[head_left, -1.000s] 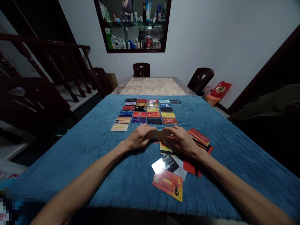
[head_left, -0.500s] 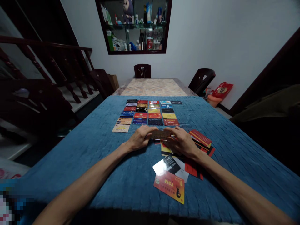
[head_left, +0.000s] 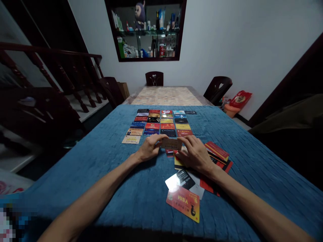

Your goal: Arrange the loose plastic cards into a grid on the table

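A tan-brown plastic card [head_left: 171, 144] is held up between both hands, tilted with its face toward me. My left hand [head_left: 150, 146] pinches its left end, and my right hand [head_left: 196, 152] grips its right end. Beyond the held card, laid-out cards [head_left: 152, 126] form columns on the blue cloth [head_left: 106, 168]. Under and around my right hand lies a loose pile of cards, among them a red card [head_left: 217, 150]. Nearer to me are a black-and-silver card [head_left: 185, 179] and an orange-yellow card [head_left: 183, 203] marked "YSM", overlapping each other.
The marble-patterned tabletop [head_left: 166, 95] continues past the cloth. Dark chairs stand at the far end [head_left: 154, 78], far left and right [head_left: 217, 90]. A wooden stair railing [head_left: 50, 50] runs along the left. A red bag [head_left: 240, 99] sits on the floor at right.
The card between my hands has tipped so that more of its face shows. My fingers have shifted slightly on its ends, and the whole view has moved down a little.
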Demonstrator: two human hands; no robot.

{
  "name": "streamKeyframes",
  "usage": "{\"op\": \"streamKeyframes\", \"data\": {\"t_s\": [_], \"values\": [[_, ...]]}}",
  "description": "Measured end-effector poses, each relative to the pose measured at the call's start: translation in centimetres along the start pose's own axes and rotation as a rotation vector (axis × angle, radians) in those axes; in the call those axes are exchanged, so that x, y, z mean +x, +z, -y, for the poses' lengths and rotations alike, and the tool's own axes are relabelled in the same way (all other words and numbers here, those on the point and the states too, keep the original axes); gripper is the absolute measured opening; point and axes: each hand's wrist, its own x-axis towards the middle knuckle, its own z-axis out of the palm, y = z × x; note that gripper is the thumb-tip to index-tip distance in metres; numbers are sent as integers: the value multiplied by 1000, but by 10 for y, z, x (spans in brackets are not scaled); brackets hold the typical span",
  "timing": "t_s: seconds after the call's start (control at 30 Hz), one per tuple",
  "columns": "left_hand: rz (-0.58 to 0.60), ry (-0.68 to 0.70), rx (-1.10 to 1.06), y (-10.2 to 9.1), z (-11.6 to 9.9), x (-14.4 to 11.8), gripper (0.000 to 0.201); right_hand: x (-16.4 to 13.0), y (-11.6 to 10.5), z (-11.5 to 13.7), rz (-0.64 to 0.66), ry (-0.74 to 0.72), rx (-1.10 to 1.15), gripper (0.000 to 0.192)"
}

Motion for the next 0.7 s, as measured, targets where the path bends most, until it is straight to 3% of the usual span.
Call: {"op": "streamKeyframes", "data": {"t_s": [0.33,0.7], "values": [[-8,21,31,-5,2,-5,39,1,-1,7,-76,5,-11,37],[145,82,146,-30,12,-15,60,13,2,13,-41,-50,93,38]]}}
